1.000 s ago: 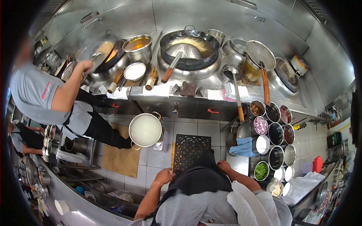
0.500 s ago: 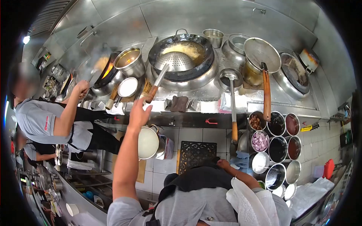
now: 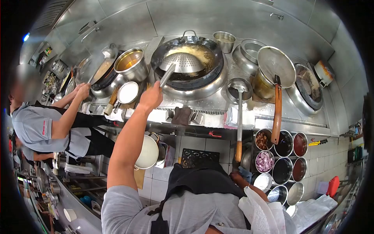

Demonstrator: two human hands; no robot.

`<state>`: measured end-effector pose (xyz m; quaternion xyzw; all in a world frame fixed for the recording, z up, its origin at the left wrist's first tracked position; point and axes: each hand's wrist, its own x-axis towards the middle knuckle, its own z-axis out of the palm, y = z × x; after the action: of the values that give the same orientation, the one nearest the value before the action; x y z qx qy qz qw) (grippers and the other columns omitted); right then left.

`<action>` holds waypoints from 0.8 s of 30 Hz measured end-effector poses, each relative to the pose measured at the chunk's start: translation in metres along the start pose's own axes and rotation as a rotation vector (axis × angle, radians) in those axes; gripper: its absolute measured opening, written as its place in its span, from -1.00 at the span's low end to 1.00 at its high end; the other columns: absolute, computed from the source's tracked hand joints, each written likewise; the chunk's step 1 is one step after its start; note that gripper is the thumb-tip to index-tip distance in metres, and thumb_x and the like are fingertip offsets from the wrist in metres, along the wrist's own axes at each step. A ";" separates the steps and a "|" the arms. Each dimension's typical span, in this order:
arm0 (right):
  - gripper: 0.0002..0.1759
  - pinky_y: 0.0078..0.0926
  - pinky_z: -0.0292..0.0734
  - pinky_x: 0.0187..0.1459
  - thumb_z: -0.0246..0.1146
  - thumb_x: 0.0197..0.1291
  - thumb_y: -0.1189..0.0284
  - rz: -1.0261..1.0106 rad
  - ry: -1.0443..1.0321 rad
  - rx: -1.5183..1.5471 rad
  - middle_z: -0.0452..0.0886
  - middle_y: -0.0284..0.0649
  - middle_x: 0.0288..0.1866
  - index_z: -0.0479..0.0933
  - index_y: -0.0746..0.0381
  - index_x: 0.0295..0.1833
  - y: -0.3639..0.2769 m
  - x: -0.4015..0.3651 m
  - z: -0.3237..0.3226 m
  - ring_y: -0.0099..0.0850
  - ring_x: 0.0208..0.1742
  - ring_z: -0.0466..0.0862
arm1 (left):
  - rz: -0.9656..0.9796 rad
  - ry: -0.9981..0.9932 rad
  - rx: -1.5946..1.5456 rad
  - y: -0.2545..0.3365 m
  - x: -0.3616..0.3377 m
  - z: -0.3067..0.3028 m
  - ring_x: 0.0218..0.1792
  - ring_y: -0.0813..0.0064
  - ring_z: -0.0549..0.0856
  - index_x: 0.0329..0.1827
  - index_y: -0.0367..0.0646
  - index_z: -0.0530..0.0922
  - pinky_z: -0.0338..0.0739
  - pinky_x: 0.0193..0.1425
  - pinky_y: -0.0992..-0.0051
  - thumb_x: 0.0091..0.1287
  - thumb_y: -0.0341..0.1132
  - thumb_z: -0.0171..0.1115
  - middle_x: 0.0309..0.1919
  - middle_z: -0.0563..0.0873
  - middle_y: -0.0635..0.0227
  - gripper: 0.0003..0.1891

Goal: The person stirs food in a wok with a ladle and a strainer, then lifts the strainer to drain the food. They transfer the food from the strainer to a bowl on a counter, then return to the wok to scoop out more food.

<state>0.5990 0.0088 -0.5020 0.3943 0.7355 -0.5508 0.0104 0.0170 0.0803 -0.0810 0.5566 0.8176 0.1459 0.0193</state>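
Observation:
My left hand (image 3: 152, 96) is closed around the handle of a perforated metal skimmer (image 3: 183, 62). The skimmer's domed bowl lies face down in a large black wok (image 3: 160, 76), over bubbling, foamy yellowish oil (image 3: 212, 56). Low beside my apron is my right hand (image 3: 238, 180), close to a blue cloth (image 3: 245, 173); its fingers are too dark and covered to make out. Right of the wok, a ladle (image 3: 240, 113) rests with its bowl in a round metal basin. A fine mesh strainer (image 3: 276, 66) with a wooden handle sits across a pot.
A co-worker (image 3: 35, 124) cooks at a wok on the left. Several metal pots (image 3: 283, 170) of sauces and chopped onion (image 3: 265, 161) stand to my right. A metal pot of oil (image 3: 134, 70) and a white-filled bucket (image 3: 148, 152) are left of me. A floor mat (image 3: 199, 156) lies ahead.
My left hand has gone from open fingers at the skimmer's handle end to a closed grip around it. My body has moved nearer the stove. The co-worker's second hand has come into view.

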 end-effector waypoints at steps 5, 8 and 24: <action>-0.82 -0.09 0.62 -0.32 0.34 -0.21 0.32 -0.612 0.156 -0.595 0.60 -0.04 -0.48 0.60 0.18 -0.46 -0.016 -0.007 0.004 -0.03 -0.38 0.67 | 0.010 -0.094 0.027 0.004 0.042 -0.027 -0.06 -0.17 0.71 0.27 -0.26 0.38 0.54 0.04 -0.07 0.38 -0.29 0.12 -0.14 0.73 -0.17 -0.57; -0.77 -0.10 0.62 -0.28 0.34 -0.21 0.28 -0.481 0.236 -0.452 0.64 -0.01 -0.43 0.62 0.20 -0.44 -0.046 0.002 0.018 0.00 -0.33 0.70 | 0.029 -0.125 0.035 0.004 0.045 -0.035 -0.07 -0.17 0.72 0.12 -0.26 0.41 0.54 0.04 -0.05 0.42 -0.30 0.03 -0.17 0.74 -0.16 -0.70; -0.66 -0.13 0.61 0.07 0.17 0.15 0.22 -0.013 0.027 -0.452 0.76 -0.05 -0.06 0.74 0.18 -0.15 -0.077 0.062 0.014 -0.02 0.01 0.73 | 0.041 -0.178 0.096 -0.010 -0.019 -0.056 -0.12 -0.13 0.72 0.21 -0.28 0.37 0.57 -0.03 -0.05 0.34 -0.26 0.14 -0.20 0.74 -0.08 -0.57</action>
<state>0.5051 0.0266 -0.4734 0.3844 0.8430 -0.3667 0.0850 0.0044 0.0479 -0.0326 0.5842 0.8072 0.0567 0.0621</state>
